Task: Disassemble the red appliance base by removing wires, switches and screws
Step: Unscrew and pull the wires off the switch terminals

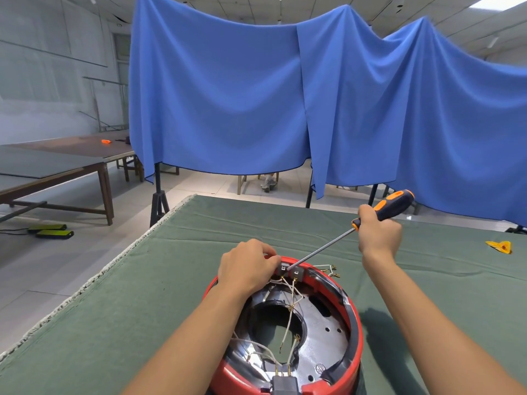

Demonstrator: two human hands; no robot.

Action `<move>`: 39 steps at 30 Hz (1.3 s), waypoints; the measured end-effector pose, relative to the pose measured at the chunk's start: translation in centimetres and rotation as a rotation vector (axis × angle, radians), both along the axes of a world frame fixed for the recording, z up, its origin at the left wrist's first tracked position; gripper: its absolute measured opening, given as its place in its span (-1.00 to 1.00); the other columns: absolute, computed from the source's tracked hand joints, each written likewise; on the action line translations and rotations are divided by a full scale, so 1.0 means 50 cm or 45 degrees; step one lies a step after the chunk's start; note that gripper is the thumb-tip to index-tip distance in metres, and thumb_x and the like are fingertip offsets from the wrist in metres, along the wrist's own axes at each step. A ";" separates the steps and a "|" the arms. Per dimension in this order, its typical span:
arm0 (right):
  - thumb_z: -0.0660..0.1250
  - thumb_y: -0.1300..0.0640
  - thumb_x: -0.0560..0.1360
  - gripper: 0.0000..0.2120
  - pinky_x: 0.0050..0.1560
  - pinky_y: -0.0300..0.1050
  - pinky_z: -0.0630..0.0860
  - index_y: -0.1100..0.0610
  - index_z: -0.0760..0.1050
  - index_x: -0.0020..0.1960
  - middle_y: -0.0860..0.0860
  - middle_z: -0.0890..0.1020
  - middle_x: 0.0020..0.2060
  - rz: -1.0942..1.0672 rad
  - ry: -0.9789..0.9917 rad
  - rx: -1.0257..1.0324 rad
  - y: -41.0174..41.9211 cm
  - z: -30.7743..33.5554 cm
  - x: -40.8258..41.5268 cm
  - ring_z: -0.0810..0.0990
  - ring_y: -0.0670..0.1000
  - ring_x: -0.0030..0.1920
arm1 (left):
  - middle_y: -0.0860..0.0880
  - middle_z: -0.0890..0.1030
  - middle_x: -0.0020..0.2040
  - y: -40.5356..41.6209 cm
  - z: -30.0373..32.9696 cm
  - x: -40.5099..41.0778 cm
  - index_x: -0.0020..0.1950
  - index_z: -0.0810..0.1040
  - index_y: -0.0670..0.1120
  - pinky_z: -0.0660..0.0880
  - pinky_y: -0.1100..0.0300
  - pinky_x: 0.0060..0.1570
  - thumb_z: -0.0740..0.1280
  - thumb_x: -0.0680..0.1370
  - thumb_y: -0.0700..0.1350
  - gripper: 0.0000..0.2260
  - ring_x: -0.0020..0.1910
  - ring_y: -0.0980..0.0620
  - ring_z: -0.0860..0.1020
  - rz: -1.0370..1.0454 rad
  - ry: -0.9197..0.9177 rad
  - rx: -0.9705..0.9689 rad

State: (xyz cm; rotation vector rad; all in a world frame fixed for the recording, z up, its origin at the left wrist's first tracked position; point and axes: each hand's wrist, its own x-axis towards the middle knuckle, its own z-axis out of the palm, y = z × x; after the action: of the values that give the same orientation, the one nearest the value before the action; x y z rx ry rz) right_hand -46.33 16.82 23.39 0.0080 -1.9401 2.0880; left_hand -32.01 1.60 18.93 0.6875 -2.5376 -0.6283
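Note:
The red appliance base (355, 332) lies open side up on the green cloth, close to me. Inside are a black metal plate and several white wires (291, 297) with brass terminals. Two grey switches (289, 269) sit at its far rim, and a black socket (285, 384) sits at the near rim. My left hand (246, 266) rests on the far rim, its fingertips pinching the left switch. My right hand (377, 232) grips an orange-and-black screwdriver (393, 208). The screwdriver's long shaft slants down to the left, with its tip at the switches.
The green cloth-covered table (171, 295) ends at a frayed left edge. A yellow scrap (500, 246) lies far right on the cloth. Blue curtains (256, 95) on stands hang behind. Wooden tables (57, 163) and green pedals (54, 230) on the floor are at left.

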 end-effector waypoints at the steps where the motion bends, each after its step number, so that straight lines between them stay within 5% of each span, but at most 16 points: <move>1: 0.31 0.09 0.40 -0.81 -0.40 -0.15 0.33 0.14 0.48 -0.36 -0.11 0.56 -0.49 -0.002 0.002 -0.009 0.000 -0.001 0.004 0.46 -0.03 -0.43 | 0.10 0.65 -0.14 0.000 -0.001 0.001 -0.19 0.62 0.14 0.36 0.18 -0.12 0.26 0.49 0.13 -0.82 -0.06 0.01 0.56 -0.005 0.000 0.000; 9: 0.31 0.12 0.43 -0.71 -0.43 -0.49 0.35 0.13 0.47 -0.46 -0.17 0.53 -0.62 -0.096 0.369 -0.201 0.032 -0.027 0.084 0.49 -0.23 -0.53 | 0.08 0.66 -0.13 -0.004 0.002 0.003 -0.16 0.62 0.15 0.36 0.16 -0.11 0.26 0.49 0.12 -0.83 -0.03 -0.02 0.57 -0.028 0.007 0.003; 17: 0.25 0.04 0.30 -0.76 -0.46 -0.46 0.35 0.17 0.49 -0.44 -0.17 0.53 -0.61 0.007 0.420 -0.083 0.029 -0.001 0.081 0.51 -0.22 -0.51 | 0.06 0.66 -0.13 0.001 0.003 0.007 -0.10 0.63 0.11 0.35 0.16 -0.13 0.25 0.50 0.08 -0.83 -0.03 -0.02 0.56 -0.043 0.010 -0.009; 26: 0.31 0.14 0.43 -0.80 -0.42 -0.23 0.35 0.06 0.38 -0.35 -0.14 0.51 -0.64 -0.064 0.307 0.078 -0.013 0.024 0.009 0.52 -0.16 -0.46 | 0.07 0.66 -0.13 -0.003 0.001 0.004 -0.12 0.63 0.15 0.42 0.14 -0.05 0.26 0.49 0.09 -0.85 -0.02 -0.02 0.57 -0.041 -0.012 0.045; 31: 0.30 0.12 0.43 -0.80 -0.62 -0.41 0.26 0.21 0.52 -0.30 -0.12 0.53 -0.54 -0.064 0.209 0.165 -0.024 0.026 -0.012 0.46 -0.27 -0.58 | 0.06 0.66 -0.16 -0.004 0.001 0.005 -0.15 0.63 0.14 0.40 0.16 -0.08 0.27 0.49 0.09 -0.84 -0.05 -0.02 0.57 -0.041 -0.008 0.045; 39: 0.27 0.02 0.35 -0.74 -0.41 -0.41 0.40 0.10 0.45 -0.47 -0.16 0.53 -0.60 0.014 0.552 -0.039 0.008 0.010 0.069 0.50 -0.20 -0.51 | 0.07 0.66 -0.14 -0.005 0.001 0.005 -0.16 0.62 0.13 0.41 0.14 -0.06 0.26 0.49 0.09 -0.84 -0.03 -0.02 0.57 -0.040 -0.005 0.029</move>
State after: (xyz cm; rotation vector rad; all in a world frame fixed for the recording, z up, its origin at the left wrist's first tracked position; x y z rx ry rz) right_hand -42.88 17.24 23.89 0.4282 -1.6480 1.9229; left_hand -31.74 1.35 19.00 0.6583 -2.5528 -0.6681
